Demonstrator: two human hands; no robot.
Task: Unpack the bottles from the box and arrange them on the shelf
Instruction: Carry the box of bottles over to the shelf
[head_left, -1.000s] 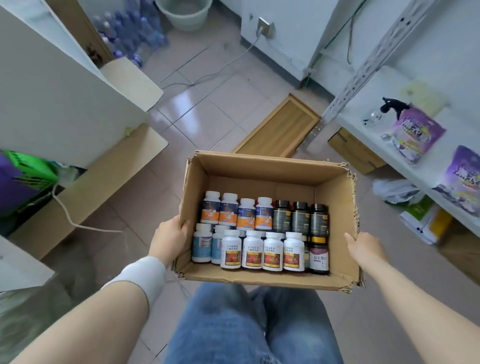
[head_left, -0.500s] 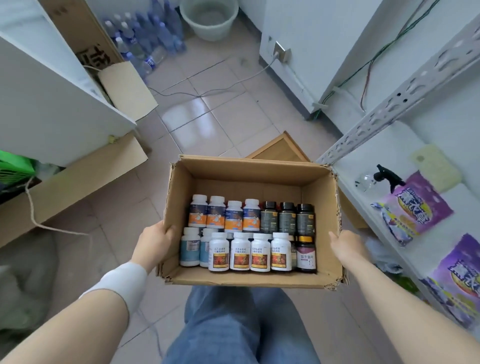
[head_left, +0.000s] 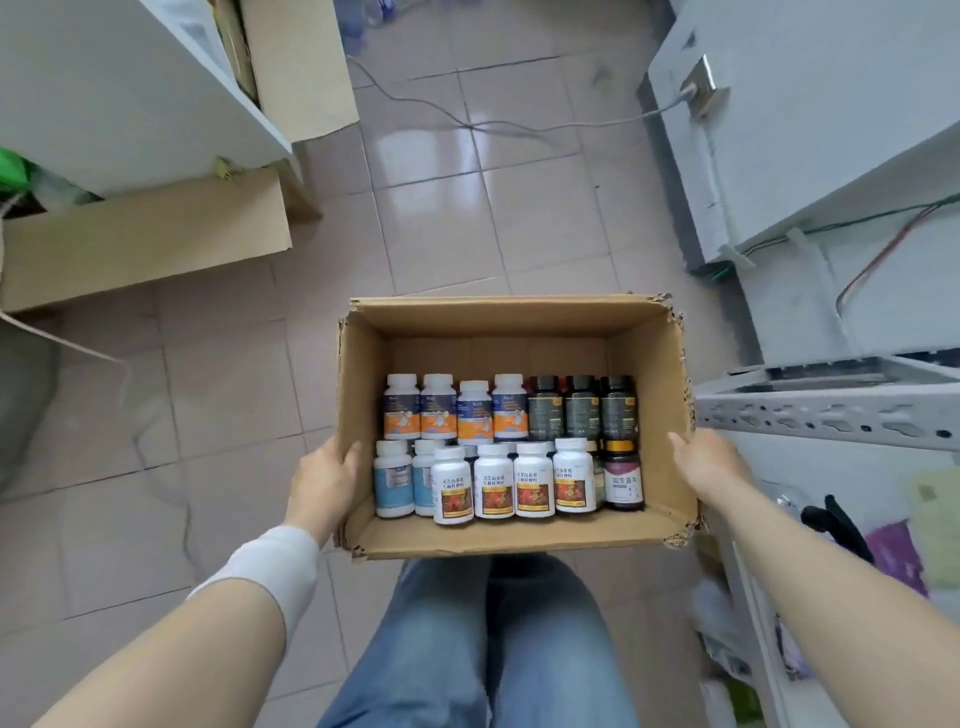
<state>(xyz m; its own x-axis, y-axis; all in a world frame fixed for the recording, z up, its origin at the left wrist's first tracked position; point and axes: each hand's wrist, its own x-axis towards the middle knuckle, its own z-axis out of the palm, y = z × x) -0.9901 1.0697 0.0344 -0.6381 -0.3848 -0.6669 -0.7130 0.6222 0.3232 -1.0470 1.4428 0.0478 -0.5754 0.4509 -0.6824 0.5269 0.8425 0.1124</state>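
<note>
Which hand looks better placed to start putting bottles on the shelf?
Probably the right hand: the shelf stands just beside it, on the box's right. The left hand grips the far side. Both hold the box now, so it needs setting down first.

Cardboard box (head_left: 511, 322), open-topped, held above tiled floor (head_left: 447, 218). Left hand (head_left: 324, 478) grips box's left wall; right hand (head_left: 709, 462) its right wall. Inside box: white bottles (head_left: 514, 480) in near row, orange-labelled bottles (head_left: 454, 408) and dark bottles (head_left: 582, 405) behind (all upright). Metal shelf (head_left: 826, 415) just right of box.
</note>
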